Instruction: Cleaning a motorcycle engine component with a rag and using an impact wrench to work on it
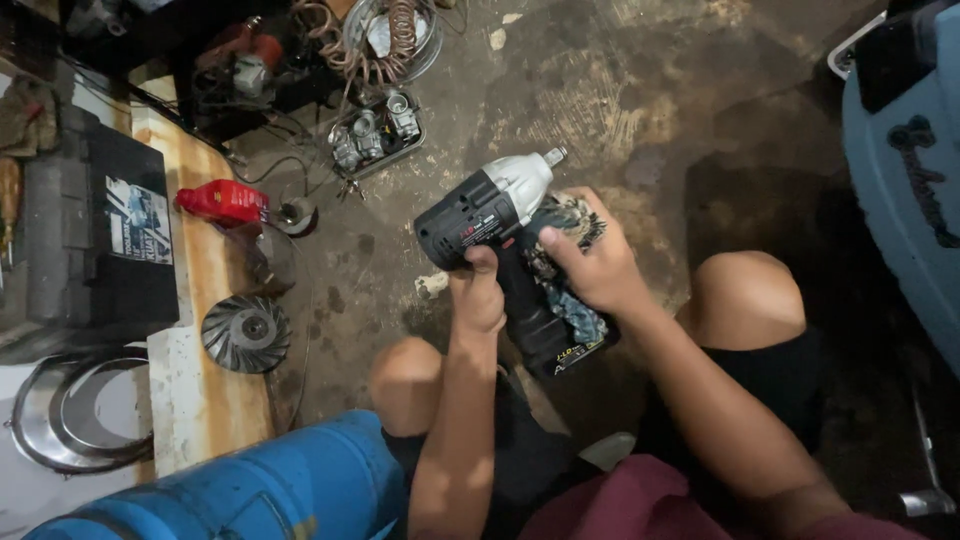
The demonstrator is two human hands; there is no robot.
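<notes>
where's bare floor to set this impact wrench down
Bare concrete floor lies ahead of the impact wrench, between the parts tray and the dark stain on the right. Crowded: the left side around the red can, finned disc and tangled hoses.

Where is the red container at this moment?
In the head view, the red container lies left of the hands, on the stained ledge, between the black box and the finned disc.
</notes>
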